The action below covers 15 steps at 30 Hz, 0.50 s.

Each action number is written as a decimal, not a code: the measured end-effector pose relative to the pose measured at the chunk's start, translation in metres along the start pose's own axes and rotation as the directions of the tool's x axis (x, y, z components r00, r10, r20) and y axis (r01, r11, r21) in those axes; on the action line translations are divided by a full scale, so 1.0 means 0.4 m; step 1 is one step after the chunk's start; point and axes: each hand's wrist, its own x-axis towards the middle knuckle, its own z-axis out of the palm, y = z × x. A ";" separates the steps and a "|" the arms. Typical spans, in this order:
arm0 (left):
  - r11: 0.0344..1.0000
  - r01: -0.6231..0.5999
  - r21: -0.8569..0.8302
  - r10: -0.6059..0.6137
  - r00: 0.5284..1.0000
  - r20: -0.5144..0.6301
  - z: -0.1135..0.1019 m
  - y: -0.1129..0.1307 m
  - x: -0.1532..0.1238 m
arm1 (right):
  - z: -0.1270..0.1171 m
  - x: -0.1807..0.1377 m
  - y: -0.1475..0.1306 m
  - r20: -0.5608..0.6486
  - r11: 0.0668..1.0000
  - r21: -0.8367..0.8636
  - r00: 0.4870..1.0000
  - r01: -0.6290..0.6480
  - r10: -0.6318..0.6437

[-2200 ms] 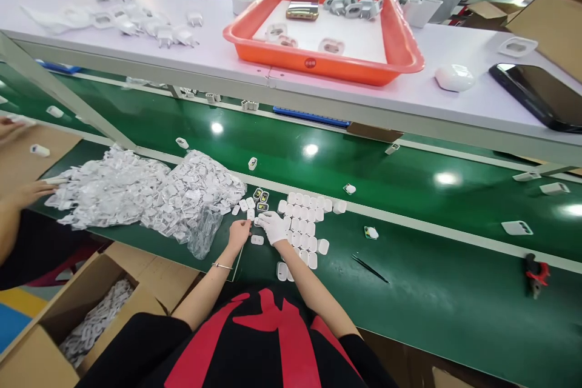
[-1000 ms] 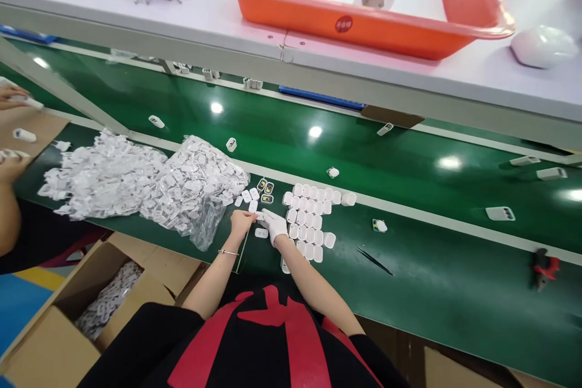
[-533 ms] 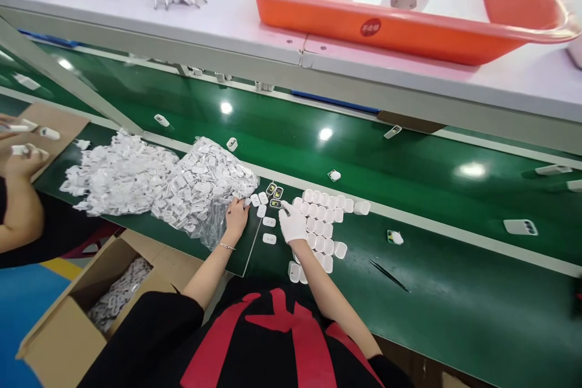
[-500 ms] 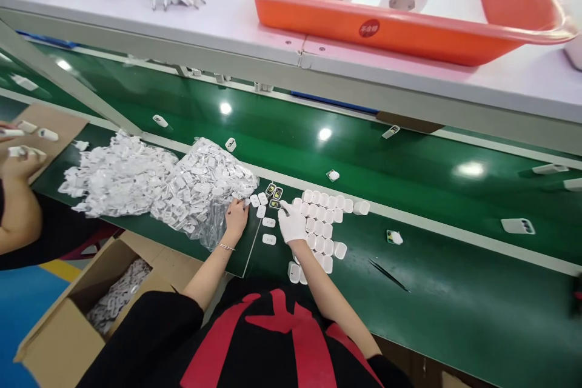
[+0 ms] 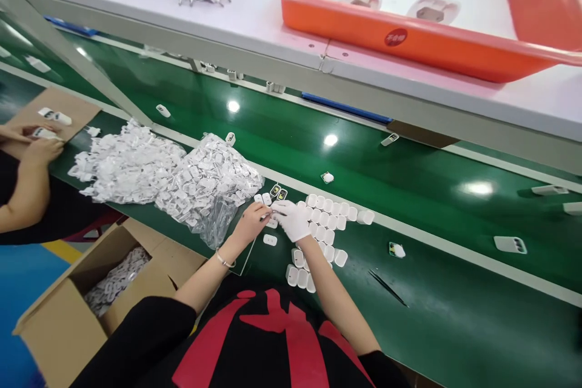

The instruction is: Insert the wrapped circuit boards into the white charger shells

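Note:
Bare and pinched, my left hand [image 5: 251, 224] meets my white-gloved right hand [image 5: 293, 219] above the green bench. The right fingers are closed on a small charger housing, mostly covered by the fingertips. What the left fingertips pinch is too small to make out. Just beyond the hands stand two open charger housings [image 5: 279, 192] with yellow and dark parts inside. Small white cover plates [image 5: 270, 240] lie around and below my fingers, some partly covered. Rows of white empty housings [image 5: 324, 219] stand beside and partly under my right wrist.
Bagged white plastic parts [image 5: 209, 179] are heaped at left, beside a co-worker's hands [image 5: 43, 145]. Black tweezers [image 5: 388, 288] and a small circuit board [image 5: 396, 249] lie at right. A cardboard box [image 5: 91, 309] sits low left. An orange tray [image 5: 391, 30] rests on the shelf above.
My left hand has moved right, from the bag's edge to my right hand. One of three filled housings has left the bench. The view has shifted slightly.

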 end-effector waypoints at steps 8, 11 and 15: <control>1.000 0.013 0.009 -0.014 0.993 0.119 0.009 -0.015 0.132 | -0.057 0.050 0.052 -0.155 0.994 -0.023 0.982 -0.109 0.104; 0.991 0.101 0.092 -0.109 0.990 0.084 0.015 -0.022 0.126 | -0.025 0.043 0.078 -0.194 0.988 -0.010 0.969 -0.155 0.150; 0.970 0.183 0.162 -0.194 0.979 0.056 0.043 -0.015 0.101 | 0.017 0.035 0.106 -0.201 0.972 0.053 0.950 -0.231 0.237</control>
